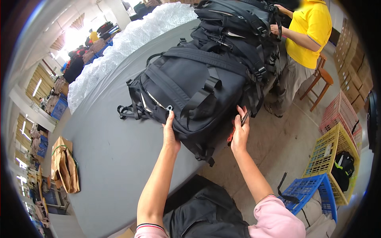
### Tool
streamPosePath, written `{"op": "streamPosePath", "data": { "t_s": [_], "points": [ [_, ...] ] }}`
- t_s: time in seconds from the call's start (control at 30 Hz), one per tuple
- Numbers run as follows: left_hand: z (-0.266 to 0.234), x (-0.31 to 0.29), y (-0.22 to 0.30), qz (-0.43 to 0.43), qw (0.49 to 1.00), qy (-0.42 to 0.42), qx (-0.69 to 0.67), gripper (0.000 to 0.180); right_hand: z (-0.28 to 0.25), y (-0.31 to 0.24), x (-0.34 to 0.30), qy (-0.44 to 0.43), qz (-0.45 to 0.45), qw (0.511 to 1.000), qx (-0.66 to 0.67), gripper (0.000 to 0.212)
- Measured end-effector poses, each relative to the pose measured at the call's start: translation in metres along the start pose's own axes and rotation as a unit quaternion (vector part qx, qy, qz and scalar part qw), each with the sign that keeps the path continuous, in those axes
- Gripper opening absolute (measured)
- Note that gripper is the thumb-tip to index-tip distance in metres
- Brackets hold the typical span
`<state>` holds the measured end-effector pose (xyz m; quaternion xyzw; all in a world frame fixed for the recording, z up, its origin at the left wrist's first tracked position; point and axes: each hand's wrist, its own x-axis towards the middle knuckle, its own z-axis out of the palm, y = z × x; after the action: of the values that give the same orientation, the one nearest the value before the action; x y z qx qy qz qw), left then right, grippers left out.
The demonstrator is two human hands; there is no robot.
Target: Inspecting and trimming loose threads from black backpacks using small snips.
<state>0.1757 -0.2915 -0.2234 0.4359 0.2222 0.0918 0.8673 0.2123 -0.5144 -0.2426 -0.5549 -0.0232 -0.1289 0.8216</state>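
A black backpack lies on the grey-covered table in front of me, its straps and buckles hanging over the edges. My left hand grips its near left corner, thumb on top beside a small pale ring-shaped piece and fingers hidden beneath. At the bag's near right side is my right hand, fingers curled round a small dark tool with an orange-red part; its exact kind is hard to make out. Whether these fingers also touch the bag cannot be told.
More black backpacks are piled beyond mine, where a person in a yellow shirt handles them. Clear plastic sheeting runs along the grey table's far edge. A brown paper bag stands left; a stool and plastic crates stand right.
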Motion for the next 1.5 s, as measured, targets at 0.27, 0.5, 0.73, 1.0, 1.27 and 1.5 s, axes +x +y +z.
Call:
{"op": "streamPosePath", "data": {
  "t_s": [0.27,0.5,0.73,1.0,1.27,1.5],
  "points": [
    [-0.005,0.039,0.007,-0.044,0.996,-0.053,0.052,0.119,0.001,0.002,-0.01,-0.022,-0.037,0.996,-0.073,0.05],
    [-0.026,0.012,0.01,-0.016,0.991,-0.113,0.068,0.109,-0.008,-0.016,-0.073,-0.033,-0.01,0.996,-0.083,0.046],
    [-0.074,-0.032,0.015,-0.001,0.994,-0.106,0.039,0.085,-0.038,-0.022,-0.144,-0.186,0.008,0.973,-0.136,0.024],
    [-0.266,-0.143,0.017,0.271,0.807,0.238,0.468,0.033,0.008,-0.022,-0.143,-0.476,-0.048,0.805,-0.351,0.025],
    [-0.383,-0.35,-0.002,0.134,0.458,0.438,0.762,0.04,0.089,0.05,-0.104,-0.524,-0.113,0.768,-0.351,0.036],
    [-0.381,-0.37,-0.029,0.195,0.403,0.543,0.711,0.039,0.093,0.065,-0.143,-0.451,-0.322,0.73,-0.401,0.059]
  ]
}}
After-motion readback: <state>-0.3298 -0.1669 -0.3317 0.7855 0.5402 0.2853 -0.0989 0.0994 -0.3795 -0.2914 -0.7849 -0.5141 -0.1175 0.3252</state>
